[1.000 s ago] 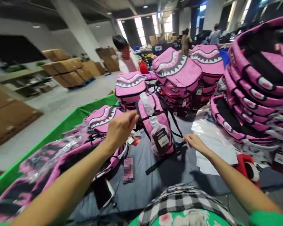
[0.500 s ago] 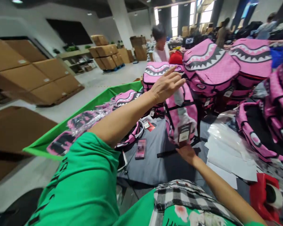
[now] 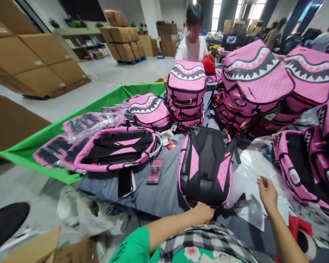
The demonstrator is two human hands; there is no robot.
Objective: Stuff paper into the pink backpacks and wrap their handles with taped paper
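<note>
A pink and black backpack (image 3: 205, 164) lies on the grey cloth in front of me, its padded back and straps facing up. At its near end my left hand (image 3: 204, 213) is closed on the edge, the fingertips partly hidden. My right hand (image 3: 268, 191) is off to the right, apart from the backpack and holding nothing visible, with its fingers parted and slightly bent. Under and around it are clear plastic bags (image 3: 252, 160) and white sheets. A tag (image 3: 242, 201) lies beside the backpack's lower right side.
Stacked pink backpacks (image 3: 186, 87) with a toothed pattern stand at the back; more (image 3: 298, 157) lie at right. Another backpack (image 3: 117, 148), a phone (image 3: 126, 182) and a green-edged bin (image 3: 84, 109) are at left. A red tape dispenser (image 3: 297, 230) sits front right. A person (image 3: 193, 47) stands opposite.
The backpack went from standing upright between my hands to lying strap side up. My left hand came down to its near end. My right hand let go and moved right.
</note>
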